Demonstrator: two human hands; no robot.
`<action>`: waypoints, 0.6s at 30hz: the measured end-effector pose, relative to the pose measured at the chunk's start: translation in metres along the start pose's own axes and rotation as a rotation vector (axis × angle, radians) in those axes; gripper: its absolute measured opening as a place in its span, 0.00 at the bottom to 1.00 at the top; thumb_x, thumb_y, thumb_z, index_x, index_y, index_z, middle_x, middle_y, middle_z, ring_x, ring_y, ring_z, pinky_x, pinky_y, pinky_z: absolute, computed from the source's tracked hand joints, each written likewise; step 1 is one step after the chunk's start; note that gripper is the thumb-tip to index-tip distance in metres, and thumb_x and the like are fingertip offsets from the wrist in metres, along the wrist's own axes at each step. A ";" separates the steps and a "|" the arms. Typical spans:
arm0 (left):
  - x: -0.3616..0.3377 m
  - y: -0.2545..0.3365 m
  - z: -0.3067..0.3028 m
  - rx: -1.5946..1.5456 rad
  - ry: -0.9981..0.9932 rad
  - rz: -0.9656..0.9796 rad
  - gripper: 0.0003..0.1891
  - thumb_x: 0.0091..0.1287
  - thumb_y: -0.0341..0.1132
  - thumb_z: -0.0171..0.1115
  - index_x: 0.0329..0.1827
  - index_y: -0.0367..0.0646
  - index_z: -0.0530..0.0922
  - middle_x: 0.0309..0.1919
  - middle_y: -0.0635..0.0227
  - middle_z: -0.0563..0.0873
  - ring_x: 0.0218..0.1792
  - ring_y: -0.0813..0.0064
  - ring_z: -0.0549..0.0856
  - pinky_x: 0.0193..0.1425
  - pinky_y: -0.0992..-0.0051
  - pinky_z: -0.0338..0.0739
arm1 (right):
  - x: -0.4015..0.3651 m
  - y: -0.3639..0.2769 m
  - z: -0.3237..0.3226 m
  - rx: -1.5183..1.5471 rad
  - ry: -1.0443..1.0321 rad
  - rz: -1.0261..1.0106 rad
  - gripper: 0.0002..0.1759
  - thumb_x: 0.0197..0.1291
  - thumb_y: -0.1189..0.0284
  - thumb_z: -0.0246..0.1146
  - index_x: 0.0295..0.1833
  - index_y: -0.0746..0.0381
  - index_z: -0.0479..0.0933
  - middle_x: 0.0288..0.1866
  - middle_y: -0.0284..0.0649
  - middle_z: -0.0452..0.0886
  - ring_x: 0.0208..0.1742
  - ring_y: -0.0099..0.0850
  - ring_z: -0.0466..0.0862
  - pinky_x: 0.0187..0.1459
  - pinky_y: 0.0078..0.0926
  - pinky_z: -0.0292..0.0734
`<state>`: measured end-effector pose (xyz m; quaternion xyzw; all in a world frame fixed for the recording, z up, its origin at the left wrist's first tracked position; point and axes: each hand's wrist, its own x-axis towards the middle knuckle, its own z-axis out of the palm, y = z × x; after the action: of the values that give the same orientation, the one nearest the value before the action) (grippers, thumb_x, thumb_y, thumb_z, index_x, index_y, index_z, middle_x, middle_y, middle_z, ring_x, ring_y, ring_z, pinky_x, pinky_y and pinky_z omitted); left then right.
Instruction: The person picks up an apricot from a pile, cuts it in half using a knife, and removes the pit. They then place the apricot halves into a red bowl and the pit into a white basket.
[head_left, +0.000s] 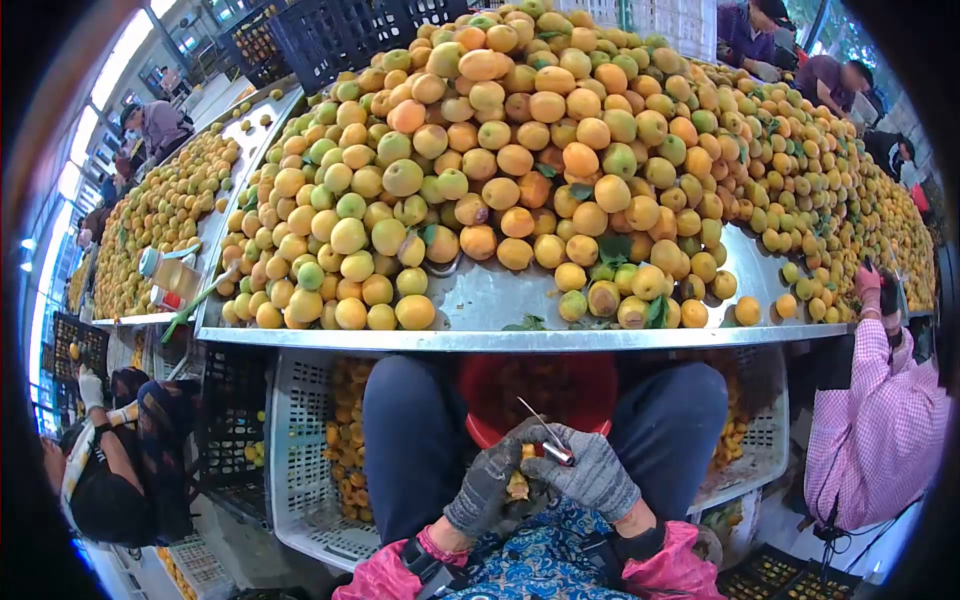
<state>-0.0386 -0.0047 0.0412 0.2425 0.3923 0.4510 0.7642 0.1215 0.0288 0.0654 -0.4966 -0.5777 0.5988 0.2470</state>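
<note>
My left hand (487, 490), in a grey knit glove, is closed around a yellow-orange apricot (518, 487), partly hidden by the fingers. In my right hand (596, 474), also gloved in grey, is a small knife (540, 422). Its thin blade points up and to the left, while its handle end lies under my fingers. Both hands meet over my lap, close together. Just beyond them, between my knees, stands a red tub (530, 388) with dark contents.
A large heap of apricots (500, 190) covers the metal table (480, 310) ahead. Pale crates (300, 450) with halved fruit flank my legs. A bottle (170, 272) stands left. People work at left, at right in a pink checked shirt (870, 420), and behind the heap.
</note>
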 end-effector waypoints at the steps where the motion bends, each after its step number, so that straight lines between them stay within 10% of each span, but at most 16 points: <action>1: -0.002 0.000 -0.004 -0.008 0.000 0.004 0.29 0.75 0.54 0.48 0.67 0.41 0.69 0.47 0.66 0.83 0.44 0.78 0.82 0.45 0.78 0.78 | 0.000 0.000 0.001 -0.008 -0.003 0.001 0.21 0.56 0.70 0.72 0.54 0.62 0.79 0.40 0.36 0.86 0.41 0.19 0.82 0.47 0.20 0.77; 3: -0.006 0.002 -0.011 0.069 -0.096 -0.042 0.29 0.74 0.54 0.49 0.69 0.40 0.68 0.57 0.66 0.79 0.54 0.77 0.79 0.57 0.76 0.76 | 0.000 0.003 0.004 0.037 -0.013 -0.081 0.20 0.55 0.71 0.71 0.53 0.63 0.79 0.38 0.36 0.85 0.39 0.22 0.82 0.46 0.21 0.77; 6: -0.007 -0.010 -0.019 0.026 -0.118 -0.090 0.29 0.75 0.53 0.48 0.70 0.41 0.66 0.56 0.65 0.79 0.53 0.78 0.80 0.56 0.76 0.76 | 0.002 0.002 0.004 0.016 -0.080 -0.102 0.18 0.55 0.67 0.71 0.50 0.62 0.79 0.40 0.45 0.85 0.42 0.35 0.87 0.44 0.30 0.80; 10: -0.003 -0.013 -0.021 0.326 -0.049 0.118 0.30 0.74 0.55 0.49 0.71 0.43 0.64 0.50 0.66 0.82 0.47 0.78 0.81 0.49 0.78 0.77 | 0.005 -0.005 0.001 -0.052 0.090 0.032 0.14 0.55 0.73 0.68 0.47 0.64 0.78 0.34 0.41 0.84 0.30 0.28 0.84 0.36 0.26 0.80; 12: 0.000 -0.011 -0.035 -0.656 -0.401 -0.144 0.29 0.74 0.54 0.50 0.70 0.45 0.65 0.43 0.67 0.82 0.41 0.77 0.81 0.45 0.77 0.78 | 0.008 -0.017 -0.003 0.213 0.204 0.053 0.13 0.55 0.74 0.67 0.46 0.64 0.78 0.34 0.42 0.84 0.27 0.26 0.82 0.31 0.23 0.79; 14: -0.003 -0.010 -0.036 -0.698 -0.238 -0.181 0.28 0.74 0.55 0.49 0.68 0.45 0.66 0.41 0.68 0.81 0.40 0.77 0.81 0.45 0.75 0.79 | 0.018 -0.038 0.004 0.651 0.376 0.055 0.10 0.55 0.79 0.64 0.44 0.65 0.77 0.34 0.45 0.83 0.21 0.19 0.79 0.21 0.16 0.75; 18: 0.008 -0.015 -0.016 -0.534 0.109 -0.108 0.23 0.76 0.52 0.47 0.64 0.45 0.69 0.43 0.69 0.81 0.45 0.73 0.81 0.53 0.72 0.77 | 0.038 -0.103 0.036 0.238 0.033 -0.026 0.19 0.57 0.70 0.69 0.54 0.61 0.79 0.40 0.36 0.85 0.40 0.21 0.82 0.44 0.23 0.78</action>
<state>-0.0417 -0.0040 0.0183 -0.0132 0.3125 0.5095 0.8016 0.0466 0.0670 0.1443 -0.4660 -0.5046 0.6518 0.3215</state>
